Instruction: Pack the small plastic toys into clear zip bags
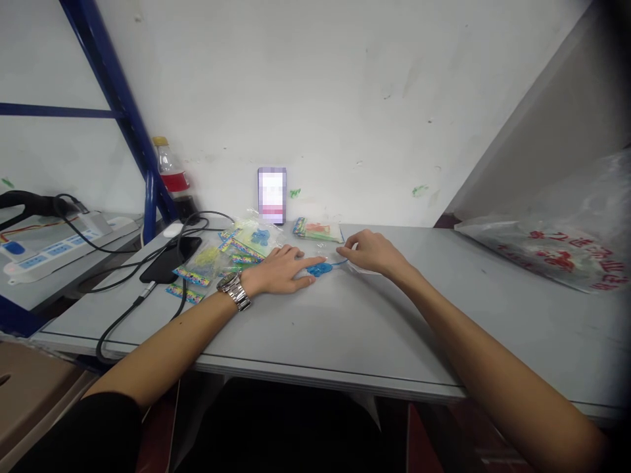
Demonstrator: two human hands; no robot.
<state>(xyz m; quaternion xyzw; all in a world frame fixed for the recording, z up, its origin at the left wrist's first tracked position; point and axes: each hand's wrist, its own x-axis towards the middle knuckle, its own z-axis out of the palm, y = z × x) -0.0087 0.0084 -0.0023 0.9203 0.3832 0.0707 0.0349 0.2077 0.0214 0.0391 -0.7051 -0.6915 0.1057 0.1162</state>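
A small blue soft-looking piece (319, 269) lies on the grey table in front of me; its exact kind is too small to tell. My left hand (279, 270) rests palm down beside it, fingers spread, with the index fingertip touching or just over the piece. From its right side a thin blue cord (339, 263) runs toward my right hand (369, 251), whose thumb and fingers are pinched at the cord's end. Under the right hand shows a whitish clear plastic film (365, 270). A metal watch (234, 291) is on my left wrist.
Small clear packets (204, 257) with colourful headers are piled left of my hand; another packet (318, 230) lies behind. A phone (272, 195) leans on the wall. Black cables (183, 289), a dark phone (170, 259), a bottle (173, 179) and a power strip (69, 249) stand left, a plastic bag (557, 246) right.
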